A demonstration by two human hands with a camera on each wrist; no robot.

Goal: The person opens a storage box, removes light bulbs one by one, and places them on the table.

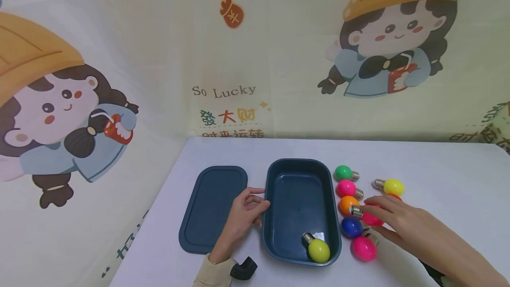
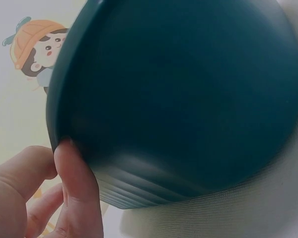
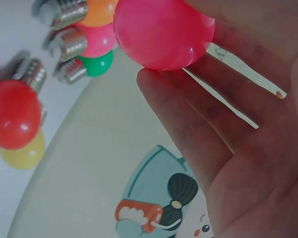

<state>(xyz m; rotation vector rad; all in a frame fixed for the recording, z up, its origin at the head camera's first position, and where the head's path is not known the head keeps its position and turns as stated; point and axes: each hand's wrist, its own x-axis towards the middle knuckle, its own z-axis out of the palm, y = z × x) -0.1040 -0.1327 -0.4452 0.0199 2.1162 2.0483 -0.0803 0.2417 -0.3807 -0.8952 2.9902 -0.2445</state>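
My left hand (image 1: 245, 207) is at the left rim of a dark blue plastic box (image 1: 264, 234), thumb and forefinger pinching its edge; the left wrist view shows the fingertips (image 2: 69, 153) against the rim. A yellow bulb (image 1: 319, 250) lies in the box's near right corner. To the right of the box, my right hand (image 1: 406, 223) holds a pinkish-red bulb (image 1: 372, 218) between thumb and fingers, its metal screw base pointing left. The right wrist view shows this bulb's round end (image 3: 161, 34) resting against the fingertips.
Beside the box's right wall lie green (image 1: 342, 172), pink (image 1: 345, 188), orange (image 1: 348, 204) and blue (image 1: 351, 227) bulbs, and another pink bulb (image 1: 364, 249) nearer. Farther right are a yellow bulb (image 1: 394, 187) and a red bulb (image 3: 14, 115). A dark blue lid (image 1: 213, 209) lies left.
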